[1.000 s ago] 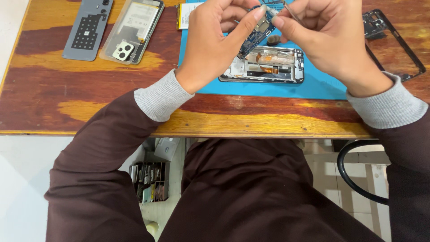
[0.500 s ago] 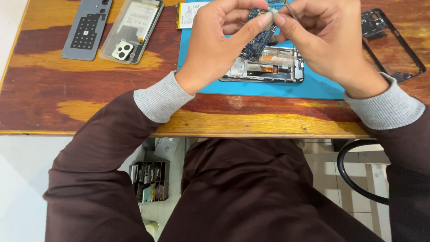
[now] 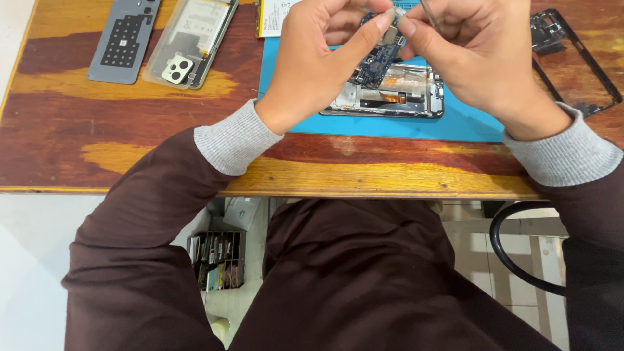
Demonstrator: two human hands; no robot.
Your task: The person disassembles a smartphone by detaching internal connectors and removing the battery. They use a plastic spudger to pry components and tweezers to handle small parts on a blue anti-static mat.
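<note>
Wooden and streaked red and yellow, the worktop carried a blue mat in the head view. On that mat lay an opened phone frame. Above it, the left hand pinched a small blue circuit board between thumb and fingers, while the right hand was closed on thin metal tweezers just beside the board's upper end. A grey back cover and a clear phone case rested far left; a black bezel lay right.
</note>
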